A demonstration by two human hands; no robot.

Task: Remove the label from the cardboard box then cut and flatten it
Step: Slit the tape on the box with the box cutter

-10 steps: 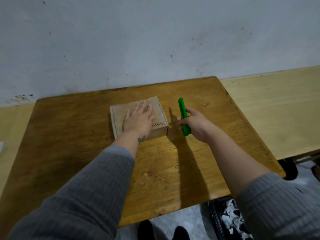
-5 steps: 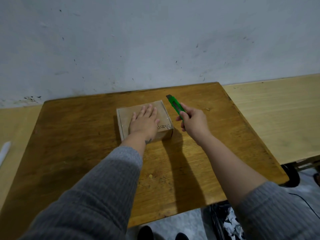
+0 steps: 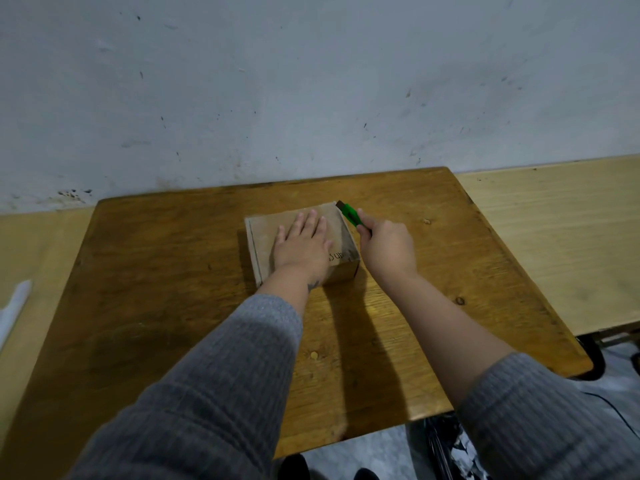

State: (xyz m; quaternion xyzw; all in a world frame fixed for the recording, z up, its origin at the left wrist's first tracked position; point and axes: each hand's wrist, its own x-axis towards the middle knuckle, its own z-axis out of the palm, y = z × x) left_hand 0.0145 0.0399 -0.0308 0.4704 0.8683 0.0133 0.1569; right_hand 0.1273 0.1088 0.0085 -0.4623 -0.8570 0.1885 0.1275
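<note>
A small brown cardboard box (image 3: 263, 240) lies on the dark wooden table (image 3: 156, 289), with handwriting near its front right corner. My left hand (image 3: 303, 245) presses flat on the box top, fingers straight and pointing away from me. My right hand (image 3: 389, 249) grips a green utility knife (image 3: 351, 214) beside the box's right edge. The knife's tip sits at the box's far right corner. No label shows on the visible faces.
A lighter wooden bench (image 3: 561, 244) adjoins the table on the right, and another light surface with a white object (image 3: 15, 306) lies at the left. A pale wall runs behind. A bag of scraps (image 3: 446, 448) stands on the floor below the table's front edge.
My right hand has carried the green knife leftward and forward, tilting it until its tip reaches the box's far right corner. My left hand stays flat on the box.
</note>
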